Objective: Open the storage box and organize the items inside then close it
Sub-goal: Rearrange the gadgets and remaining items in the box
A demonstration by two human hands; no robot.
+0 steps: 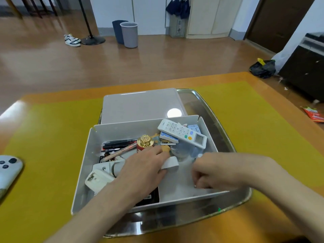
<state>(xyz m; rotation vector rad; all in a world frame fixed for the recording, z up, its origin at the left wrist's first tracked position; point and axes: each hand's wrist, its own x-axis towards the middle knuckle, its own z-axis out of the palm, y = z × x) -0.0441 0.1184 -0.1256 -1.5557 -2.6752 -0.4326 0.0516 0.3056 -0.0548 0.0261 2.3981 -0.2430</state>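
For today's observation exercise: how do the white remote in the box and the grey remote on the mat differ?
The white remote lies inside the storage box, propped on other items; the grey remote lies outside on the yellow mat. The white one shows a screen and many small buttons; the grey one shows a few dark buttons. Neither is being held.

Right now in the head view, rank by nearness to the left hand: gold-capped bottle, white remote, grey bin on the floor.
From the left hand:
1. Gold-capped bottle, just beyond the fingers, inside the box.
2. White remote, box's far right corner.
3. Grey bin, far across the floor.
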